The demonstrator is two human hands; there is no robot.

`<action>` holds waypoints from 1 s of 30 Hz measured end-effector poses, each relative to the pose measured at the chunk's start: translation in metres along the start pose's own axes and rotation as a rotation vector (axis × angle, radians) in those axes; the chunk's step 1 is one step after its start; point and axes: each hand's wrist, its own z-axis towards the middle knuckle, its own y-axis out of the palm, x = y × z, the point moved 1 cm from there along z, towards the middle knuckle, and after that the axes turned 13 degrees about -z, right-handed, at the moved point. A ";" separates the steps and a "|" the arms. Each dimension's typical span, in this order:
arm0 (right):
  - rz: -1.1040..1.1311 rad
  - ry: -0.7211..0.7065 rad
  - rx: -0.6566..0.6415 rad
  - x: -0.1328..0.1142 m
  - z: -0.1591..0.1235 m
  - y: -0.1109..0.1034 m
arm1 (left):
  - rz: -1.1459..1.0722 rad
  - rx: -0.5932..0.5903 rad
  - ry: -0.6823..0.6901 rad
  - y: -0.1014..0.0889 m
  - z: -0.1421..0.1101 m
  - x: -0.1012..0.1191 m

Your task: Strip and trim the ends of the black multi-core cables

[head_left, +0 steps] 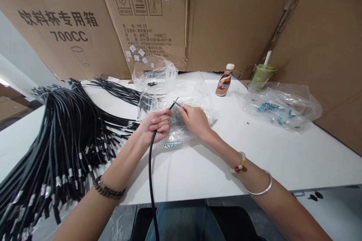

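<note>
My left hand (158,125) is closed around a black cable (151,169), near one end. The cable hangs from the fist over the table's front edge, and its end points up past the thumb, with a thin bright tip. My right hand (195,118) pinches a thin pointed metal tool (177,103), mostly hidden by the fingers, so its exact kind is unclear. The tool's tip is close beside the cable end; whether they touch I cannot tell. Beneath both hands lies a clear plastic bag (198,92) with small silvery pieces inside.
A big heap of black cables (65,131) with silvery ends covers the table's left side. At the back stand a brown bottle (223,81) and a green cup (261,75). A bag of blue pieces (283,111) lies right. Cardboard boxes (232,19) wall the table's (249,158) far side.
</note>
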 end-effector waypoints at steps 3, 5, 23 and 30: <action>-0.015 0.053 -0.013 0.000 -0.001 -0.001 | 0.100 0.014 0.048 0.000 0.000 0.001; -0.026 0.092 -0.013 0.003 -0.002 -0.003 | 0.199 0.026 0.093 0.001 0.000 0.002; 0.114 0.078 0.280 0.011 -0.021 -0.018 | 1.579 0.310 1.252 -0.002 -0.001 -0.009; 0.113 -0.011 0.278 0.002 -0.024 -0.019 | 1.785 0.346 1.440 -0.006 -0.001 -0.009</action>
